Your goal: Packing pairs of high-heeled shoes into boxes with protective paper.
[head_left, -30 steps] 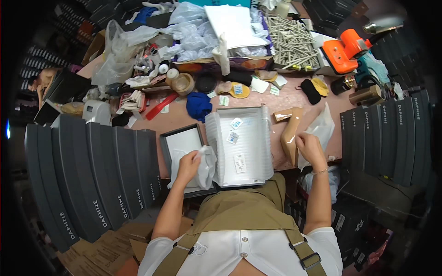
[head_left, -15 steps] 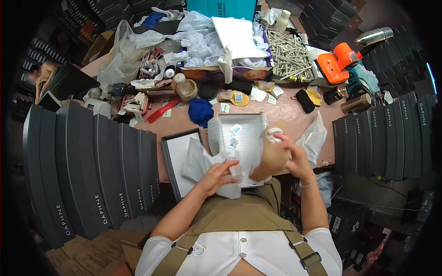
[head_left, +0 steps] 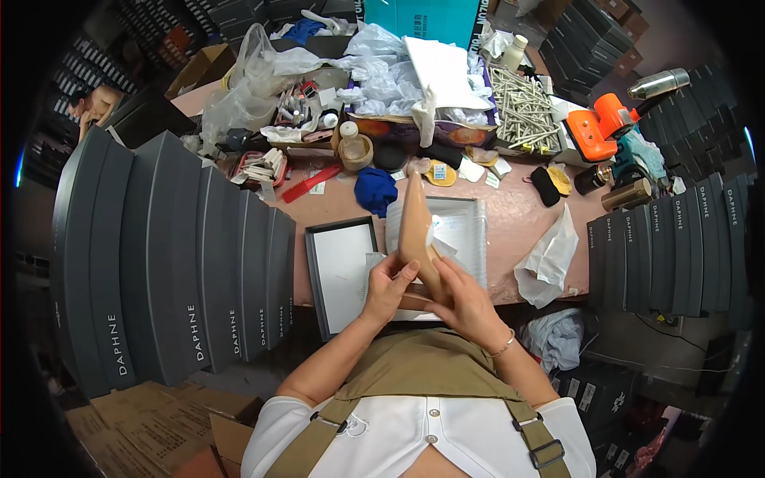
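Note:
A tan pointed shoe [head_left: 415, 227] is gripped between both hands, its narrow toe pointing away from me. My left hand [head_left: 386, 293] closes on its left side, thumb pressed on the surface. From the other side my right hand [head_left: 464, 299] wraps its fingers round it. Below lies an open shoe box [head_left: 478, 239] with a ribbed translucent liner, partly covered by the shoe and hands. To its left rests a dark-rimmed box lid [head_left: 339, 267], white inside. A bit of white paper [head_left: 372, 260] shows beside my left hand.
Tall rows of dark shoe boxes stand at left [head_left: 163, 255] and right [head_left: 677, 251]. A crumpled white paper sheet [head_left: 548, 263] lies on the pink table. Farther back are a blue cloth [head_left: 376, 191], a red comb [head_left: 311, 183], a bottle [head_left: 351, 143] and an orange tape dispenser [head_left: 590, 134].
The shoe has moved left from my right hand alone into both hands, now toe away. My left hand has let go of the white wrapping. The view has shifted slightly.

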Action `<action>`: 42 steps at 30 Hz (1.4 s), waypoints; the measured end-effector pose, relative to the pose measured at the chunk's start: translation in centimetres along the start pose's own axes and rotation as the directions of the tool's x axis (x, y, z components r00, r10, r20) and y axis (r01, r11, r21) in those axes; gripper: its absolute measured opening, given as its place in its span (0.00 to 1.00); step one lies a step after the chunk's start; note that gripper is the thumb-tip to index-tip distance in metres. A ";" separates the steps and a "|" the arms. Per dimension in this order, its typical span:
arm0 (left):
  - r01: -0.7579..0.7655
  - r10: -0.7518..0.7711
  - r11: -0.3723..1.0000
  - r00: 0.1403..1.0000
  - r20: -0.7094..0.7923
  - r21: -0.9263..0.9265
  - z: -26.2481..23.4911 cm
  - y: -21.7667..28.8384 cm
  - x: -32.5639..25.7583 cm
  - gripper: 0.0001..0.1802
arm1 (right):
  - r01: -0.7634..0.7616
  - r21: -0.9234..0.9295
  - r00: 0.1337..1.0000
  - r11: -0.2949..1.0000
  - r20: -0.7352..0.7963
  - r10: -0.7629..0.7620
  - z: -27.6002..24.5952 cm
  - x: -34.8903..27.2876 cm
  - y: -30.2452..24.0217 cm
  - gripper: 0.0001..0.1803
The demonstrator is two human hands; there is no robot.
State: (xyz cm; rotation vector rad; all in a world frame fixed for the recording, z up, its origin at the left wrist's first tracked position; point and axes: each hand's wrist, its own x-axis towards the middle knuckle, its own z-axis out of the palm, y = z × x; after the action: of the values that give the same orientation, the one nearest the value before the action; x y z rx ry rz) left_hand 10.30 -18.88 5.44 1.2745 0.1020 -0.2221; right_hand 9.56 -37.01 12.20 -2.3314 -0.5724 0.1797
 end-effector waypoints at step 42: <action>-0.757 0.424 0.389 0.653 0.628 0.524 -0.6 6.9 1.9 0.18 | -0.349 0.897 0.915 -0.271 0.389 0.107 1.9 -8.8 10.0 0.40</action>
State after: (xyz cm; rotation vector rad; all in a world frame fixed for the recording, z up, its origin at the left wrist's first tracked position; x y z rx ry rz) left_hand 13.76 -16.59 11.37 1.9997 -0.9443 0.1699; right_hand 4.65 -46.17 3.72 -0.6248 0.1357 0.7339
